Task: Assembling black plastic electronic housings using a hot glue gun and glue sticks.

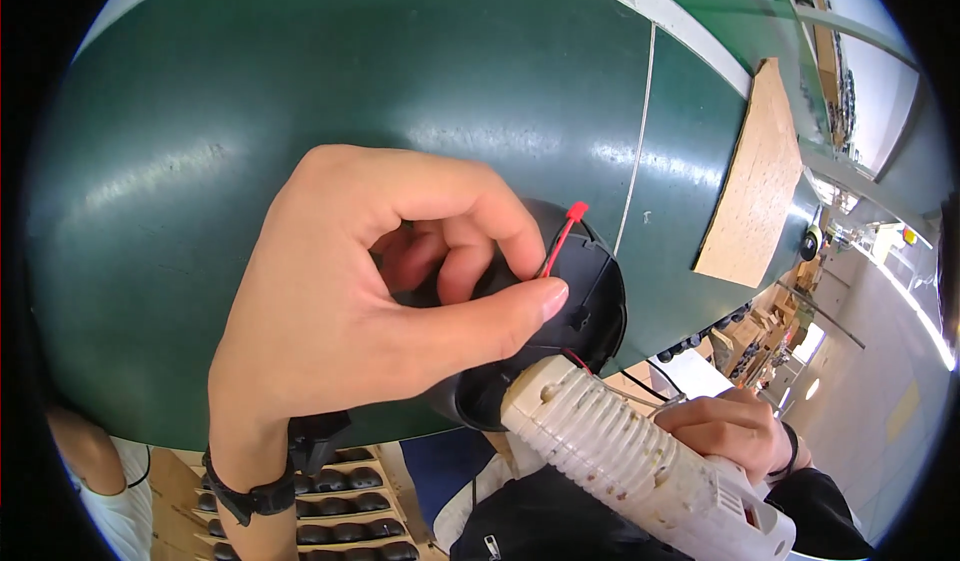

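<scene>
My left hand (360, 291) is over a round black plastic shell (605, 301), thumb and forefinger pinching a thin red and black wire pair (552, 257). A small red connector (577, 212) tips the wires, standing above the fingertips. Its other fingers curl in, partly hidden behind the thumb. My right hand (725, 431) is closed at the side of a white, ribbed, gun-like tool (610, 441) with stains on its body; its grip is mostly hidden. The tool's yellowish tip lies over the shell's near edge, close to another red wire (577, 360).
A green tabletop (330, 61) spreads beneath, with a brown board (755, 181) at right. Below the table's near edge, a rack (340, 506) holds rows of dark rounded parts. Another person's arm (85, 451) shows at lower left. Dark cables (645, 384) run beside my right hand.
</scene>
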`<state>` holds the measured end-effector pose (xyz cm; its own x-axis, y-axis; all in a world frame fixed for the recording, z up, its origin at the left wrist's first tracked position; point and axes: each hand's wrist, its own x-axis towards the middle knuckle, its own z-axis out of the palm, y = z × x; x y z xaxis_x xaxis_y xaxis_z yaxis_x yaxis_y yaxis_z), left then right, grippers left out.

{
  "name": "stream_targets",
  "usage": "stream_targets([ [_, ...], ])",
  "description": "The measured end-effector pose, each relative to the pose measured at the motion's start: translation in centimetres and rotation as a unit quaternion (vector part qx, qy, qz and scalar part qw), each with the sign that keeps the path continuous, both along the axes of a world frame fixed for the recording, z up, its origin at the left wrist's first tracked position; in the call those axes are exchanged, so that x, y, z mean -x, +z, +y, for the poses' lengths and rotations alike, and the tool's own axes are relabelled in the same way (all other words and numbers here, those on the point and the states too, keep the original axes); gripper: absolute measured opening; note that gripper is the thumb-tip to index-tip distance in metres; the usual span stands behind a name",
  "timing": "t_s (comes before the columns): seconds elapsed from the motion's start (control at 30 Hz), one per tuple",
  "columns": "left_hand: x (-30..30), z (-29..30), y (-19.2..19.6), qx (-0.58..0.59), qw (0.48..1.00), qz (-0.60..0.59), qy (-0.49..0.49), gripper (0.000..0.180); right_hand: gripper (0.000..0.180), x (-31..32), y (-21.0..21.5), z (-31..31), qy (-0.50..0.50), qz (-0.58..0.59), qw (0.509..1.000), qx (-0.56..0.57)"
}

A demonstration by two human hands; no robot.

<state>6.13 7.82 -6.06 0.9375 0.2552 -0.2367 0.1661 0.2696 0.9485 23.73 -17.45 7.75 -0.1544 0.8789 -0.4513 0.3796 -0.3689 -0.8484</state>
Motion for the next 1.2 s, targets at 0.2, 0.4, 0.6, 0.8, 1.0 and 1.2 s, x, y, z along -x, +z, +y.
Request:
stream_targets([
  [0.2,0.0,0.0,-0.3,-0.001,1.000,-0.019,0.009,0.014,0.038,0.3,0.1,0.3,0.005,-0.011,1.000,0.009],
  [0.4,0.1,0.0,-0.2,-0.004,1.000,-0.022,0.009,0.014,0.039,0.5,0.3,0.0,0.006,-0.014,1.000,0.013],
  [0.6,1.2,0.3,0.1,-0.060,0.997,-0.041,0.020,0.015,0.041,0.3,0.4,-0.4,0.018,-0.017,1.000,0.019],
  [0.8,4.1,0.2,0.9,-0.079,0.995,-0.056,0.034,0.018,0.041,0.0,0.6,-0.3,0.021,-0.027,0.999,0.012],
  [1.0,5.9,-1.6,1.3,-0.066,0.996,-0.044,0.046,0.021,0.041,0.1,0.3,0.0,0.011,-0.006,1.000,0.007],
  [1.2,6.7,-2.5,1.1,-0.052,0.995,-0.017,0.085,0.023,0.038,0.0,1.0,0.2,0.016,-0.018,0.999,0.031],
])
